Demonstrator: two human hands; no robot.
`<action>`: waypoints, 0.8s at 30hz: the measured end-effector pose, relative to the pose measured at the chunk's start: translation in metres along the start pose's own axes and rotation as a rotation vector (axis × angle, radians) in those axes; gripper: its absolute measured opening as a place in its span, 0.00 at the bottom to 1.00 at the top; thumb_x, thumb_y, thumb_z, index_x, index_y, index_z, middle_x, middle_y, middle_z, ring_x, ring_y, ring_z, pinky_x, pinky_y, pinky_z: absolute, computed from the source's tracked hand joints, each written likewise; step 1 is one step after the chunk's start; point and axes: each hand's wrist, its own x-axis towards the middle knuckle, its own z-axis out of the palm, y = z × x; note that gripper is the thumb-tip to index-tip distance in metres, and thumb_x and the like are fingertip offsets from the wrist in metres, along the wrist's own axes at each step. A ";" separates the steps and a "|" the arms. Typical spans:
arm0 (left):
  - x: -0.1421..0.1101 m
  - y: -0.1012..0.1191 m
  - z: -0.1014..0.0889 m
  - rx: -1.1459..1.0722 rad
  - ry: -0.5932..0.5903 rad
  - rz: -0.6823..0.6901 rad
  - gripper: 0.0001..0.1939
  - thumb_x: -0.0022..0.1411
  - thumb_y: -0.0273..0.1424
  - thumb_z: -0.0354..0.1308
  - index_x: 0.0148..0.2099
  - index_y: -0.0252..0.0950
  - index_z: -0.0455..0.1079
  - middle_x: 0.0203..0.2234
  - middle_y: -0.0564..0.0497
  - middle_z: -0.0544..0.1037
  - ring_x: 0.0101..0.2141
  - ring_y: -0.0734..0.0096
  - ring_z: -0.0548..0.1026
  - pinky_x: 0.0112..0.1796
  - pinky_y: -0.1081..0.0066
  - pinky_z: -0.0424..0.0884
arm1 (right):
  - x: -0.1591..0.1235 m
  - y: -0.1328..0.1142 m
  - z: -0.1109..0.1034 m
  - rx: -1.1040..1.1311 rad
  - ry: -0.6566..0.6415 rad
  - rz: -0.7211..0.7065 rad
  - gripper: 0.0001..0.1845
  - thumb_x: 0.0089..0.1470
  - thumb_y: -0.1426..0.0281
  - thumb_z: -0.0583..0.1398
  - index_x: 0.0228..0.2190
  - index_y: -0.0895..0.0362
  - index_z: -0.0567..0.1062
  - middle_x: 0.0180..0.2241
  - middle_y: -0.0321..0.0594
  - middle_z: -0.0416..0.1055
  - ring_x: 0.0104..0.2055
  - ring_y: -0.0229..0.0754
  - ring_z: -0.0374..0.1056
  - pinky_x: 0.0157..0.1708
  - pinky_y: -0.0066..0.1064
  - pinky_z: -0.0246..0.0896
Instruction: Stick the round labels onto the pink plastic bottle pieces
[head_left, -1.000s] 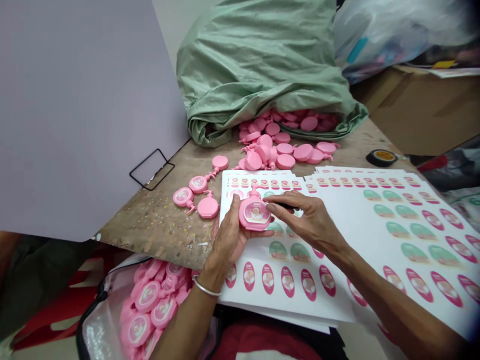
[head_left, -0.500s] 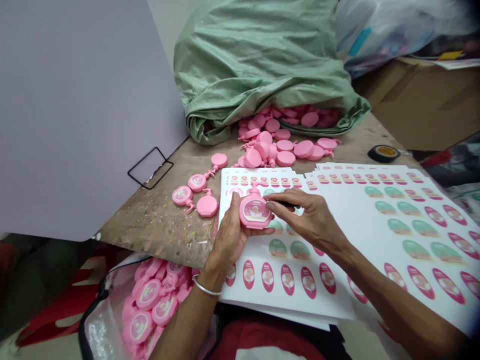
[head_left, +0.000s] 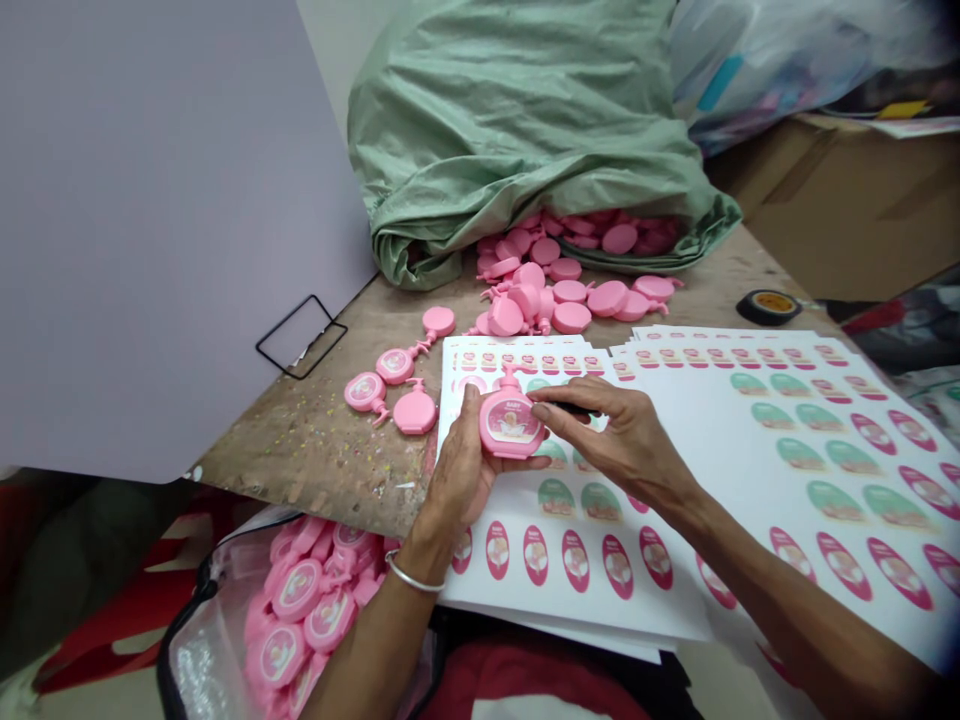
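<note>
My left hand (head_left: 457,475) grips a small pink bottle-shaped toy (head_left: 510,423) that carries a pink oval sticker on its face. My right hand (head_left: 619,435) is closed, with its thumb and fingers pressed against the toy's right side and a dark slim object under the fingers. Both hands hover over a white sticker sheet (head_left: 570,560) printed with pink and green oval labels.
A green sack (head_left: 517,120) at the back spills plain pink toys (head_left: 559,290) onto the worn table. Three toys (head_left: 394,385) lie left of the sheet. A bag of stickered toys (head_left: 300,610) sits below the edge. More sticker sheets (head_left: 810,440) spread right; tape roll (head_left: 763,305) behind.
Almost nothing has changed; both hands stay on the pink toy, and the view shifted slightly.
</note>
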 end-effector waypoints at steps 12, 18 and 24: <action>0.001 0.000 -0.001 -0.033 -0.011 0.014 0.25 0.67 0.47 0.47 0.50 0.32 0.72 0.42 0.43 0.79 0.43 0.60 0.77 0.40 0.62 0.78 | 0.001 -0.002 0.001 0.007 0.015 -0.019 0.08 0.52 0.66 0.64 0.35 0.53 0.81 0.34 0.39 0.79 0.35 0.43 0.72 0.34 0.37 0.67; -0.002 0.002 0.001 -0.028 -0.042 0.020 0.26 0.65 0.48 0.48 0.51 0.33 0.71 0.44 0.42 0.78 0.43 0.59 0.77 0.39 0.61 0.79 | 0.001 -0.001 0.002 -0.012 0.019 -0.024 0.08 0.53 0.65 0.64 0.35 0.54 0.81 0.33 0.39 0.79 0.33 0.41 0.71 0.32 0.34 0.66; -0.006 0.001 -0.005 0.105 -0.121 0.102 0.19 0.55 0.34 0.66 0.48 0.34 0.69 0.40 0.47 0.76 0.38 0.64 0.77 0.37 0.64 0.78 | 0.001 0.005 -0.004 -0.367 0.038 -0.132 0.14 0.55 0.61 0.61 0.37 0.58 0.80 0.31 0.45 0.78 0.36 0.47 0.71 0.40 0.42 0.63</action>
